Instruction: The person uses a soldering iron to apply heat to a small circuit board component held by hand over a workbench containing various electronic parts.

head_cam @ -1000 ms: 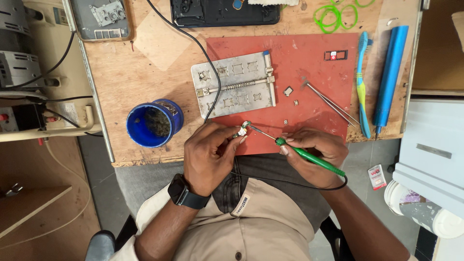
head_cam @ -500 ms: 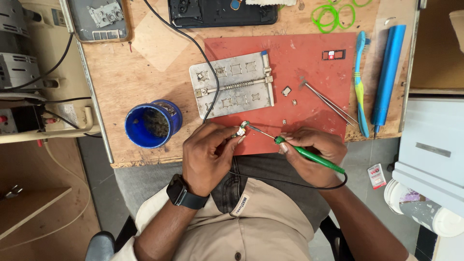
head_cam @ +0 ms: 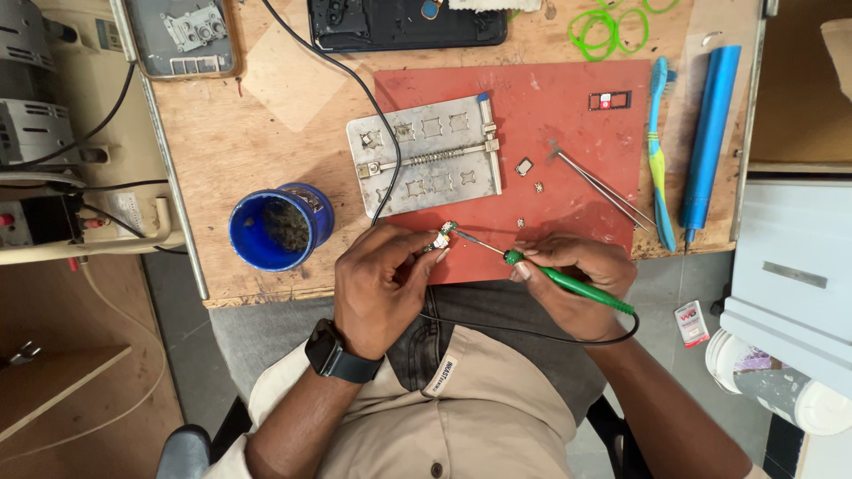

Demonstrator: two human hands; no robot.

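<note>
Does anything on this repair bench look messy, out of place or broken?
Mostly tidy. A few tiny loose parts lie scattered on the red mat, and a small packet lies on the floor beside the bench, as if dropped.

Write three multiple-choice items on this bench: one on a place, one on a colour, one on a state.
1. Where is the cup?
A. left of the metal jig
B. on the red mat
C. right of the toothbrush

2. What colour is the soldering iron handle?
A. red
B. green
C. yellow

3. What is the left hand doing?
A. resting flat on the mat
B. pinching a small part
C. gripping the tweezers

Answers:
1 A: the cup stands on bare wood, left of the jig.
2 B: the handle in the right hand is green.
3 B: the fingertips hold the part at the iron's tip; the tweezers lie untouched on the mat.
</note>
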